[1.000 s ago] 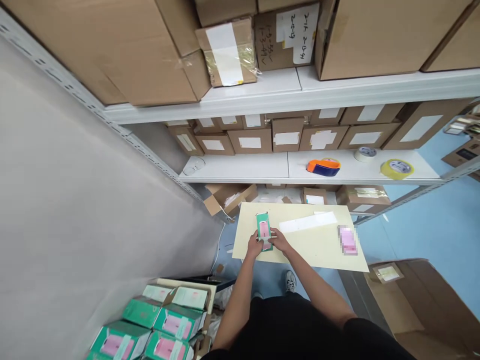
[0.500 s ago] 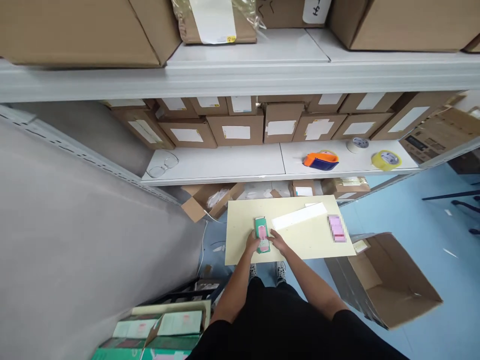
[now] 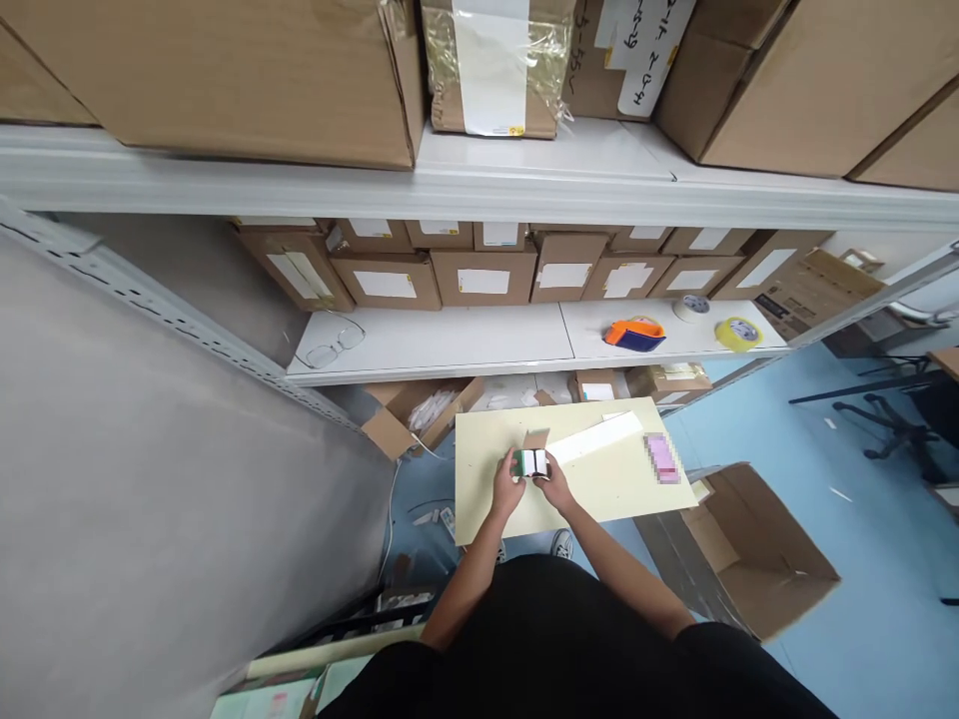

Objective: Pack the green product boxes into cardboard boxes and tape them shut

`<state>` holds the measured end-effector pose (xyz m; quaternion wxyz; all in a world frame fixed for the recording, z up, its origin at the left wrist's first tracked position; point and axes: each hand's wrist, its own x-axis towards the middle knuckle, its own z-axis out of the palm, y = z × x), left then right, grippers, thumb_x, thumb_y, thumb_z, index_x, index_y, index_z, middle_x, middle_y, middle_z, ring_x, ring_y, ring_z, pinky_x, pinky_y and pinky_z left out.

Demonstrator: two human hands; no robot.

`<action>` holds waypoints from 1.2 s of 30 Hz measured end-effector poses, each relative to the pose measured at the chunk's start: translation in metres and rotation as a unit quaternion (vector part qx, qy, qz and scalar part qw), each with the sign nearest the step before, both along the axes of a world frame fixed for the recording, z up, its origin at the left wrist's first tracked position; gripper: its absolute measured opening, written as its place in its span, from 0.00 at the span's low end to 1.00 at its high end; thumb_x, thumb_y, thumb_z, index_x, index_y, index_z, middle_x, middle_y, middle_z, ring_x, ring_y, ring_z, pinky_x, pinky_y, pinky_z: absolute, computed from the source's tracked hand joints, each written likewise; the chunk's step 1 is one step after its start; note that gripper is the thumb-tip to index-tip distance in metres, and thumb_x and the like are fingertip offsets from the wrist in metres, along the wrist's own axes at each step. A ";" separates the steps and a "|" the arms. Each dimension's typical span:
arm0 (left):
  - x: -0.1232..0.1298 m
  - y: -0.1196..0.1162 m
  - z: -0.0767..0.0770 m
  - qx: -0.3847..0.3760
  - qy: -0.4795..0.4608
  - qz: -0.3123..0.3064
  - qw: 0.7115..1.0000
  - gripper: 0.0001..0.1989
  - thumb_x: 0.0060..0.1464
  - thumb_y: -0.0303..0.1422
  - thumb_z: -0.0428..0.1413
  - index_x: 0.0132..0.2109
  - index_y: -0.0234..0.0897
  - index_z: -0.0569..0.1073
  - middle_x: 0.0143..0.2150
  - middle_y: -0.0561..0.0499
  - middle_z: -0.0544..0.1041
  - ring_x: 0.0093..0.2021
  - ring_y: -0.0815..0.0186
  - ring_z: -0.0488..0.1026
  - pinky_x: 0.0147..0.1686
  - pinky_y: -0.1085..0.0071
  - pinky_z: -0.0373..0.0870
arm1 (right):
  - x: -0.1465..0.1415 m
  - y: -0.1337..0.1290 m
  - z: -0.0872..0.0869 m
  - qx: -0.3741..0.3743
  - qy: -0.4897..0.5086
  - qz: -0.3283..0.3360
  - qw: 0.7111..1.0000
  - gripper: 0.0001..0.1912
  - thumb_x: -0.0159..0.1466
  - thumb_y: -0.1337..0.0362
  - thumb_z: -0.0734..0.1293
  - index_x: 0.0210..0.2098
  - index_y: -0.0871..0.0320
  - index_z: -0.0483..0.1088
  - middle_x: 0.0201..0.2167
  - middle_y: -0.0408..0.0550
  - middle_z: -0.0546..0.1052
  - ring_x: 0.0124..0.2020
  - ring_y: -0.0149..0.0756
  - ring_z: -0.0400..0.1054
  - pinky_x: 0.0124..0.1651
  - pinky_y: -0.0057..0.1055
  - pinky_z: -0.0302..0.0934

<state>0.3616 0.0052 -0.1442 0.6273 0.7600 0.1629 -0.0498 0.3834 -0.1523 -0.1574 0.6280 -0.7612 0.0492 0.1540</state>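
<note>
While shelving spans the front, a cream tabletop bears a white strip; over the tabletop's left part, the left hand and right hand grip a green-and-white box, fingers closed on opposite sides, brown flap raised.

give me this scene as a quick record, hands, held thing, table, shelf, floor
left hand: on the box's green side
right hand: on its opposite side
held: small box, brown flap raised; contents too small to tell
table: cream top with white strip and pixelated pink item
shelf: glasses, orange and blue item, white tape roll, yellow tape roll, labelled cartons behind
floor: large open carton, right of table
</note>
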 end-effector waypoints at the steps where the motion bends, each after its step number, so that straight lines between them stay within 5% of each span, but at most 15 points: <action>1: -0.004 0.001 0.000 0.000 0.001 -0.018 1.000 0.43 0.46 0.20 0.57 0.71 0.41 0.63 0.59 0.42 0.73 0.61 0.58 0.73 0.59 0.64 0.72 | -0.003 -0.001 -0.001 -0.005 0.002 -0.006 1.000 0.43 0.50 0.65 0.67 0.66 0.51 0.60 0.53 0.50 0.79 0.51 0.46 0.75 0.55 0.44 0.70; 5: -0.013 0.011 0.006 0.035 0.000 -0.082 0.996 0.45 0.46 0.20 0.59 0.72 0.43 0.62 0.68 0.40 0.66 0.65 0.55 0.69 0.62 0.60 0.70 | -0.006 -0.003 -0.006 -0.040 0.008 -0.002 0.999 0.39 0.50 0.66 0.67 0.62 0.51 0.62 0.52 0.51 0.79 0.49 0.45 0.76 0.54 0.43 0.71; 9: 0.006 0.025 0.031 0.109 -0.084 -0.151 0.979 0.44 0.44 0.22 0.64 0.70 0.42 0.65 0.72 0.43 0.64 0.73 0.55 0.60 0.71 0.60 0.57 | 0.000 0.001 -0.005 -0.059 -0.014 0.015 0.998 0.36 0.52 0.66 0.69 0.60 0.51 0.64 0.54 0.50 0.78 0.52 0.45 0.75 0.57 0.45 0.70; 15: 0.064 0.045 0.061 0.188 -0.045 -0.253 0.948 0.23 0.52 0.30 0.64 0.56 0.43 0.78 0.56 0.48 0.80 0.56 0.57 0.76 0.60 0.64 0.69 | 0.007 0.003 0.002 -0.087 0.001 0.016 0.996 0.35 0.55 0.64 0.69 0.63 0.52 0.65 0.57 0.52 0.76 0.52 0.46 0.76 0.58 0.47 0.70; 20: 0.091 0.041 0.054 0.173 0.046 -0.150 0.972 0.20 0.64 0.35 0.54 0.60 0.38 0.74 0.47 0.46 0.83 0.49 0.58 0.79 0.53 0.65 0.72 | 0.007 0.003 0.008 -0.079 -0.008 0.011 0.997 0.36 0.56 0.63 0.70 0.64 0.50 0.66 0.59 0.52 0.76 0.55 0.48 0.76 0.61 0.49 0.69; 25: 0.083 0.023 0.044 0.218 0.022 -0.030 0.975 0.28 0.63 0.32 0.55 0.69 0.38 0.66 0.65 0.40 0.72 0.63 0.55 0.71 0.61 0.64 0.66 | 0.005 0.005 0.013 -0.093 -0.008 0.014 0.995 0.35 0.56 0.64 0.70 0.64 0.50 0.67 0.61 0.50 0.76 0.59 0.49 0.73 0.62 0.49 0.68; 28: 0.076 0.016 0.040 0.194 -0.017 -0.061 0.979 0.20 0.59 0.34 0.59 0.59 0.41 0.77 0.62 0.43 0.75 0.62 0.55 0.71 0.63 0.64 0.65 | 0.007 0.004 0.018 -0.115 -0.003 0.026 0.993 0.33 0.57 0.64 0.69 0.63 0.52 0.69 0.60 0.51 0.76 0.56 0.48 0.75 0.61 0.47 0.70; 31: 0.074 0.017 0.036 0.133 0.014 -0.134 0.982 0.23 0.50 0.31 0.65 0.55 0.40 0.80 0.56 0.44 0.79 0.58 0.53 0.74 0.62 0.61 0.67 | 0.012 0.006 0.024 -0.151 -0.004 0.024 0.988 0.31 0.58 0.67 0.68 0.62 0.54 0.69 0.56 0.51 0.79 0.54 0.45 0.76 0.60 0.44 0.70; 36: 0.074 0.029 0.026 0.098 0.028 -0.113 0.988 0.23 0.52 0.29 0.59 0.56 0.38 0.80 0.64 0.43 0.75 0.63 0.55 0.72 0.65 0.62 0.65 | 0.020 0.017 0.035 -0.224 -0.005 0.026 0.974 0.28 0.62 0.64 0.70 0.61 0.54 0.68 0.49 0.50 0.82 0.48 0.42 0.78 0.54 0.37 0.70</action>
